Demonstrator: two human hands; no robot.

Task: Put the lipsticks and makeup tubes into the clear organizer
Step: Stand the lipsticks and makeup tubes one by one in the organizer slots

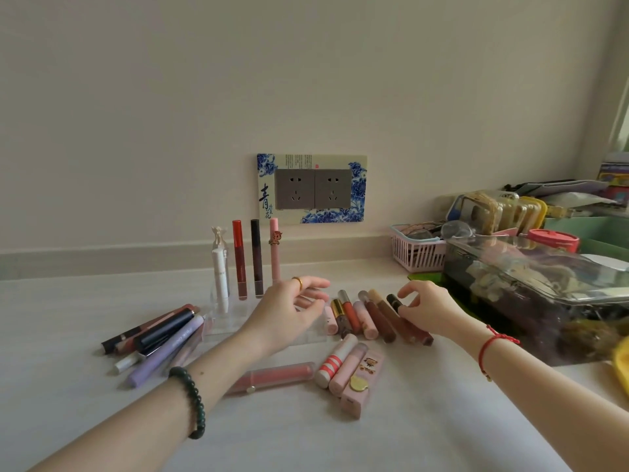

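Note:
The clear organizer (228, 318) stands on the white table by the wall, with several tubes upright in it: white (220, 281), red (239, 260), dark brown (257, 257) and pink (275, 250). My left hand (289, 311) hovers open over the organizer's right half and hides it. My right hand (427, 310) pinches the dark brown tube (413, 330) at the right end of a row of lying lip glosses (360, 318). A pile of long tubes (160, 338) lies left. Pink tubes (343, 366) and a coral tube (272, 374) lie in front.
A large clear plastic box (531, 294) full of items stands close on the right. Behind it sit a pink basket (415, 253) and stacked clutter. A decorated wall socket (311, 189) is above the organizer. A yellow object (621, 366) pokes in at the right edge.

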